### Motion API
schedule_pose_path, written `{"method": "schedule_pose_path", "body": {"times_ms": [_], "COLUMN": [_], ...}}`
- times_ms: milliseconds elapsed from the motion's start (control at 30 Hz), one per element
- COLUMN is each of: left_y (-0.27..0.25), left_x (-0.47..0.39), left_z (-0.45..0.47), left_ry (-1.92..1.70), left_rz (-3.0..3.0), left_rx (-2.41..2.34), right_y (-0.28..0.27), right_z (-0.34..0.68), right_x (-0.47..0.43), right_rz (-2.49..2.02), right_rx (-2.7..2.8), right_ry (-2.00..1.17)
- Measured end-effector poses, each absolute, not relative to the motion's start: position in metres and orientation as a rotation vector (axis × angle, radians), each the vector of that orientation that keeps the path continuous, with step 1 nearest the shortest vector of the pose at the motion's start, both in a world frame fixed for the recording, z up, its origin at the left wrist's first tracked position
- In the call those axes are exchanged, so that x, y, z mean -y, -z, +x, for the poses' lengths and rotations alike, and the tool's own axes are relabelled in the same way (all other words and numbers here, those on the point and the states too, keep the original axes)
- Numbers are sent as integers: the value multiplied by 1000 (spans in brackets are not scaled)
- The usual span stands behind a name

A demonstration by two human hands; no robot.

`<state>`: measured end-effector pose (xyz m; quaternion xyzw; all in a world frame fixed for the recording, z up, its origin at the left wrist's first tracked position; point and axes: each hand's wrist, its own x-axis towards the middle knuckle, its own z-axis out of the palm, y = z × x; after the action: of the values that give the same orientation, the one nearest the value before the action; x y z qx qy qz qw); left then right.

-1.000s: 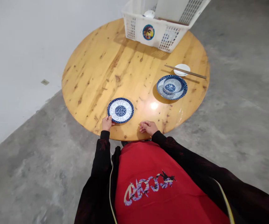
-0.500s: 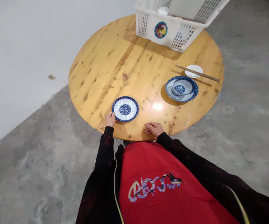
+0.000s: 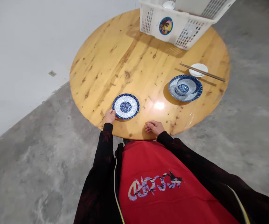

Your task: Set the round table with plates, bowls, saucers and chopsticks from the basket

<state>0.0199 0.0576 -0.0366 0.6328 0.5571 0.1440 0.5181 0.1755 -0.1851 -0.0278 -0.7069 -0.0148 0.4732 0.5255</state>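
Round wooden surface (image 3: 97, 77), apparently part-laid: at right, bowl (image 3: 187, 87) in blue dish (image 3: 174, 95), chopsticks (image 3: 215, 77) over saucer (image 3: 198, 73). Pinching blue-rimmed plate (image 3: 125, 106), lower centre, with left hand (image 3: 110, 116); right hand (image 3: 155, 128) empty, fingers loosely curled. Perhaps left: white bowl (image 3: 169, 5) in basket (image 3: 169, 38), top.

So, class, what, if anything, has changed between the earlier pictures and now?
Only the view shifted: the table sits farther right in the picture. Nothing was visibly moved, grasped or released. The left hand still holds the plate; the right hand stays empty.
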Motion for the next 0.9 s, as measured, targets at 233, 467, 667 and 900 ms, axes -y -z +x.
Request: {"method": "schedule_pose_path", "body": {"times_ms": [233, 467, 667, 900], "left_y": [39, 36, 28, 30], "left_x": [-57, -53, -49, -51], "left_z": [19, 19, 18, 18], "left_ry": [-343, -333, -309, -302], "left_rz": [1502, 1493, 1517, 1494], "left_rx": [-1297, -1287, -1275, -1262], "right_y": [21, 19, 18, 20], "right_z": [182, 188, 184, 184], "right_x": [154, 104, 103, 97], "right_rz": [-1662, -1637, -1682, -1729], "right_rx": [81, 161, 165, 151], "right_ry": [-1059, -1022, -1014, -1016]}}
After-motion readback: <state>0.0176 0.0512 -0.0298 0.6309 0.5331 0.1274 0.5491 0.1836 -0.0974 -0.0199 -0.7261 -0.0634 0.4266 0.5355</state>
